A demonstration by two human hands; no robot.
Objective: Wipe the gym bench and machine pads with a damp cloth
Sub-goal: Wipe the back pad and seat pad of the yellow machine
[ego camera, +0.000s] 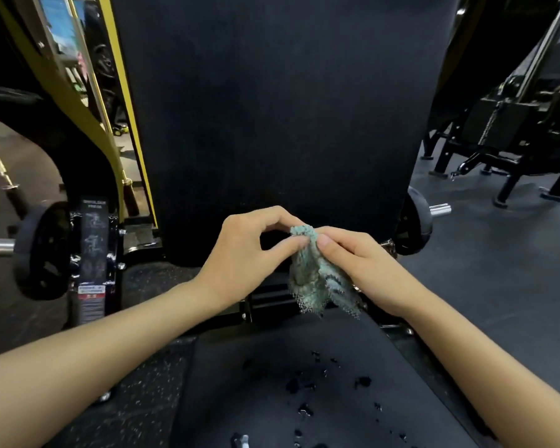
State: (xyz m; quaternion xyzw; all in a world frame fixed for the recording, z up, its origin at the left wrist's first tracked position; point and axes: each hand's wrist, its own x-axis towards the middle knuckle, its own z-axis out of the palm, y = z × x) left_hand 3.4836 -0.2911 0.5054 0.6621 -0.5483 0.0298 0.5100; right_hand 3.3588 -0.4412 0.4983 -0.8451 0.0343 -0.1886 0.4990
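Above wet seat pad (320, 383), both hands, left (249, 250) and right (356, 263), pinch green cloth (314, 279)

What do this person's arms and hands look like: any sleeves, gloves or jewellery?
The left arm and right arm are bare to the frame edge, no sleeve in view. The left hand and right hand wear no gloves; no watch, bracelet or ring shows.

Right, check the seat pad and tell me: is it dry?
No: water droplets lie scattered across the seat pad, below the cloth that the left hand and right hand pinch.
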